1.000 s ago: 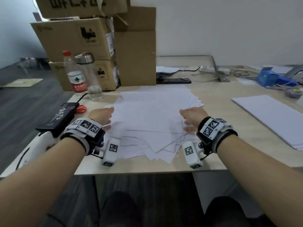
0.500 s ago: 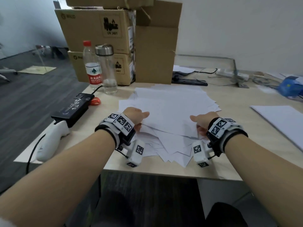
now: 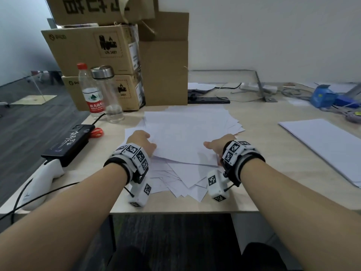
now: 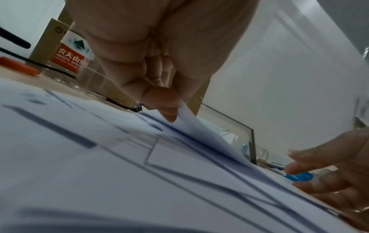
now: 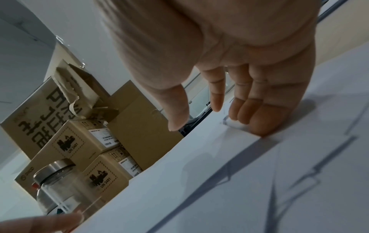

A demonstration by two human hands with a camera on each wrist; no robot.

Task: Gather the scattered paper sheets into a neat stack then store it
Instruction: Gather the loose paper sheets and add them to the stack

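Cardboard boxes (image 3: 117, 61), a water bottle (image 3: 91, 92) and a glass jar (image 3: 109, 94) crowd the desk (image 3: 259, 137) behind the scattered paper sheets (image 3: 185, 137). Sheets lie fanned mid-desk, corners pointing every way, no common long axis. Left hand (image 3: 141, 140) pinches a sheet edge; right hand (image 3: 218, 143) presses flat, fingers straight.

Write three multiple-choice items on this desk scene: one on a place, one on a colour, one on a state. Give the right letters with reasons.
1. Where do the water bottle and glass flask stand?
A. In front of the cardboard boxes
B. Right of the spare stack
C. On the floor

2. What colour is the water bottle's cap?
A. Blue
B. Red
C. Green

3. How do the scattered paper sheets lie?
A. One squared stack
B. Fanned and overlapping
C. Rolled up

Answers:
1 A, both stand at the boxes' base.
2 B, the head view shows a red cap.
3 B, corners jut out between the left hand and right hand.
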